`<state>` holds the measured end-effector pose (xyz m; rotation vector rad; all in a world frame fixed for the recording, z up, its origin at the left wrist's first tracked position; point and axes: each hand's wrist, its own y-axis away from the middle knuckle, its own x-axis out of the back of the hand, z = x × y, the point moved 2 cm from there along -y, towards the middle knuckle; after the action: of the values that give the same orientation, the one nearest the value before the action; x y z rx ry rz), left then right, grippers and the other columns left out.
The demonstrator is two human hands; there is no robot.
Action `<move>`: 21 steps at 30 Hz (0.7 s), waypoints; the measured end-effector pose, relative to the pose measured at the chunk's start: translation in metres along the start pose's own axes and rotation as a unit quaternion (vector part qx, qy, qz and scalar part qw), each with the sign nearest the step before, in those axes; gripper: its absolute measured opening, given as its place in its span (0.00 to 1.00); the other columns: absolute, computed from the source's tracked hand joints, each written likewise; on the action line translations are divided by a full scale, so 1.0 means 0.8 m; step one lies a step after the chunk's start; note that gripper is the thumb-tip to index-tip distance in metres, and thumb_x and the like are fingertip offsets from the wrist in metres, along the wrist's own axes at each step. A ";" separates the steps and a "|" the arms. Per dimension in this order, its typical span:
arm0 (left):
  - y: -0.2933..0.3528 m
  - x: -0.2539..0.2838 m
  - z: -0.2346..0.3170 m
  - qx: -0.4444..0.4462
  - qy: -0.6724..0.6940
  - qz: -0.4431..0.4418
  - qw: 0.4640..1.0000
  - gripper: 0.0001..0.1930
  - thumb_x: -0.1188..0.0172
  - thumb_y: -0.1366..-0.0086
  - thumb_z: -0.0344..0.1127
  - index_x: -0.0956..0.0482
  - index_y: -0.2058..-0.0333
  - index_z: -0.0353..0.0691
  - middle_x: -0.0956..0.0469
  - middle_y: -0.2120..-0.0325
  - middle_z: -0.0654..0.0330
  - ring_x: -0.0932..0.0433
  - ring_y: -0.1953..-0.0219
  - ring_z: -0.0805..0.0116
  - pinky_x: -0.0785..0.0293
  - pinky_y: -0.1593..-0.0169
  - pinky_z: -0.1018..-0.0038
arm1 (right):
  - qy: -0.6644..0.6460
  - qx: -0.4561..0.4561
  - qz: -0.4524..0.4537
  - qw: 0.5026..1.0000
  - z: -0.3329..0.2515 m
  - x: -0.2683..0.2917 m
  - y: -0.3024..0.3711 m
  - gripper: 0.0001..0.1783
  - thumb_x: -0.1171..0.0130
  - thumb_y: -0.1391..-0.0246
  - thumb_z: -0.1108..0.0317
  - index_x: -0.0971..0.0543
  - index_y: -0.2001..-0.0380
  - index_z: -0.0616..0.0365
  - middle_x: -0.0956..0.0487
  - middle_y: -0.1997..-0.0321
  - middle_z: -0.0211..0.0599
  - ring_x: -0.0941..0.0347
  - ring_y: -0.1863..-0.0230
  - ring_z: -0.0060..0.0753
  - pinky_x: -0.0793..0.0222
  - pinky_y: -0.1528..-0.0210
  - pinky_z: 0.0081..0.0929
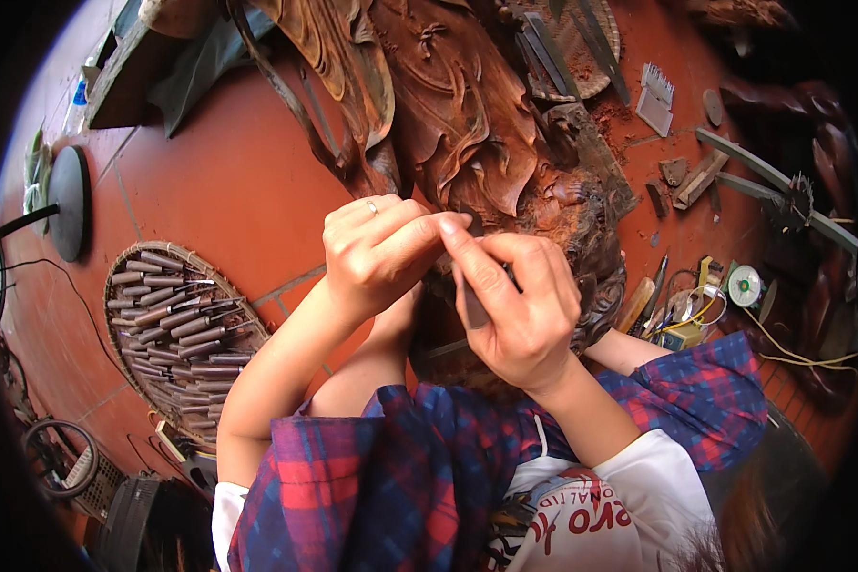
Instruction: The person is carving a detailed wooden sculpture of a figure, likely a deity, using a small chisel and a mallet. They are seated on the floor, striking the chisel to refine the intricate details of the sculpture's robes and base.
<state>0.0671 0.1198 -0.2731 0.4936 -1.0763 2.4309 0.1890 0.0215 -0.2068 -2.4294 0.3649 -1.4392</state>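
In front of me stands a large carved wooden sculpture (462, 114) with flowing folds like draped cloth and a rough, knotted base. My left hand (377, 248) is closed, a ring on one finger, against the lower carving; whatever its fingers grip is hidden. Beside it, my right hand (524, 305) curls around a dark, narrow tool (472, 303), whose end shows below the fingers. Its working tip is out of sight, so I cannot tell its exact kind. The fingertips of both hands meet over the wood.
A round woven basket (124, 367) full of wooden-handled carving tools lies at left. Far right are another woven tray (601, 57) with flat tools, a white brush-like piece (655, 100), wood scraps (701, 179), a metal clamp-like bar (758, 162) and a cable spool (744, 286). A black round stand base (70, 203) is at far left.
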 end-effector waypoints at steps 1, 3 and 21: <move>-0.003 0.002 -0.001 0.002 0.005 -0.007 1.000 0.08 0.30 0.52 0.33 0.15 0.70 0.46 0.23 0.81 0.67 0.25 0.81 0.71 0.31 0.76 0.75 | 0.000 -0.008 -0.009 1.000 -0.005 0.000 0.001 0.20 0.31 0.50 0.71 0.15 0.51 0.53 0.25 0.64 0.33 0.28 0.65 0.37 0.30 0.62 0.33; -0.011 0.011 -0.003 -0.019 0.004 -0.052 0.998 0.12 0.32 0.57 0.34 0.14 0.69 0.48 0.24 0.81 0.69 0.26 0.80 0.72 0.32 0.76 0.75 | -0.010 0.019 0.005 1.000 -0.012 0.002 0.003 0.19 0.30 0.51 0.67 0.14 0.52 0.50 0.25 0.61 0.30 0.29 0.61 0.35 0.31 0.59 0.33; -0.028 0.019 0.000 -0.063 -0.091 -0.072 0.991 0.20 0.36 0.63 0.39 0.10 0.66 0.50 0.29 0.76 0.71 0.29 0.73 0.72 0.35 0.71 0.72 | -0.303 0.014 0.023 0.953 -0.014 -0.043 -0.013 0.27 0.31 0.53 0.45 0.30 0.87 0.53 0.36 0.76 0.29 0.38 0.70 0.35 0.42 0.62 0.35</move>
<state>0.0661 0.1368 -0.2527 0.7370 -1.2151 2.2099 0.1637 0.0424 -0.2252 -2.6550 0.2474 -0.6122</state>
